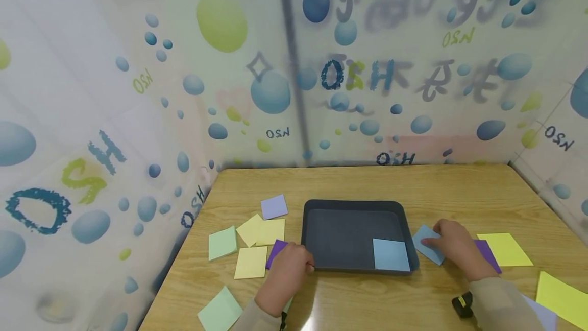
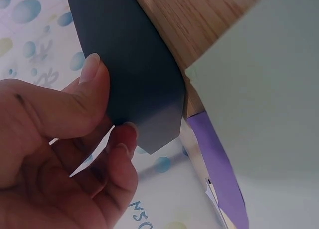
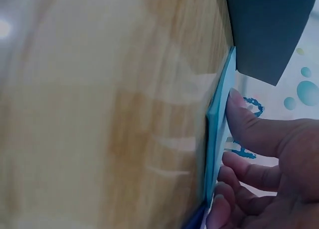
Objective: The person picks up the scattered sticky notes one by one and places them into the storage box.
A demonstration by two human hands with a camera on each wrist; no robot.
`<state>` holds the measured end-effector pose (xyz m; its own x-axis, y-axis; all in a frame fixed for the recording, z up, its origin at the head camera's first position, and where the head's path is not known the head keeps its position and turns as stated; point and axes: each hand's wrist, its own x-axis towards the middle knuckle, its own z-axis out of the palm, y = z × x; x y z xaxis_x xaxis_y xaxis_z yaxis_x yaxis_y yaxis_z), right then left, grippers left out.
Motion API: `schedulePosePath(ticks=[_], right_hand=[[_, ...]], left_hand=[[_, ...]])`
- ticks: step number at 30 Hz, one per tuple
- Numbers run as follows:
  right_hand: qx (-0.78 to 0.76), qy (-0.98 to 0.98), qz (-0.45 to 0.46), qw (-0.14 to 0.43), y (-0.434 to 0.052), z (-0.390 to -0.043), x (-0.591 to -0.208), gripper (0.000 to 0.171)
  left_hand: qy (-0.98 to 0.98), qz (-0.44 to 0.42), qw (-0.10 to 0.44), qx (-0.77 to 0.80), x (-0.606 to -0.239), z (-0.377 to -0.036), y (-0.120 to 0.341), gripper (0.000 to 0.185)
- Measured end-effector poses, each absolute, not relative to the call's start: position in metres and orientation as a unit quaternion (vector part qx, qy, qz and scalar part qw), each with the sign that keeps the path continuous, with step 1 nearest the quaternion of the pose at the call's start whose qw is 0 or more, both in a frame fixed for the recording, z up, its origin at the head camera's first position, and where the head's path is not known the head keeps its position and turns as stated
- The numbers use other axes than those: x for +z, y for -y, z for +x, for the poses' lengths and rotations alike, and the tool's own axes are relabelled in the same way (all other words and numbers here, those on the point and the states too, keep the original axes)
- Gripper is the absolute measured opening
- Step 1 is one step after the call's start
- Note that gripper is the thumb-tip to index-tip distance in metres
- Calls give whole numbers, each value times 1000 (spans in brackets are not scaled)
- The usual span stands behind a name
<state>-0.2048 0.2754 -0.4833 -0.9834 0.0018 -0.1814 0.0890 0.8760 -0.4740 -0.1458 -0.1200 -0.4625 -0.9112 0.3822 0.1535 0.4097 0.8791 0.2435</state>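
A dark grey rectangular tray sits on the table with a blue sticky note in its near right corner. My left hand grips the tray's near left corner; in the left wrist view the thumb lies against the dark wall, fingers curled by the lower edge. Just right of the tray, my right hand holds a light blue sticky note pad lying on the table. The right wrist view has the thumb on the pad's face and the other fingers bent along its edge.
Left of the tray lie green, pale yellow, lavender and purple sticky notes. On the right are bright yellow notes and a purple one. Patterned curtains surround the wooden table.
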Motion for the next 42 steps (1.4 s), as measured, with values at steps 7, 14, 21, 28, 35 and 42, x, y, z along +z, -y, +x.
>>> schedulePosePath(ticks=[7,14,21,28,35,42], right_hand=[[-231,-968,29,90,-276,-205,-484,60],[-227,-969,37,93,-274,-205,-484,66],[-224,-970,34,88,-272,-204,-481,64],[-234,-971,25,50,-273,-201,-476,35],[-239,-971,-13,23,-273,-199,-457,20],[-238,-971,-27,24,-267,-198,-438,17]], left_hand=[[968,-203,52,-136,-462,-145,120,10],[969,-204,57,-130,-461,-144,120,10],[969,-204,60,-125,-463,-145,120,11],[969,-203,54,-129,-462,-144,120,11],[968,-202,58,-134,-463,-144,120,12],[968,-203,59,-138,-466,-145,120,12]])
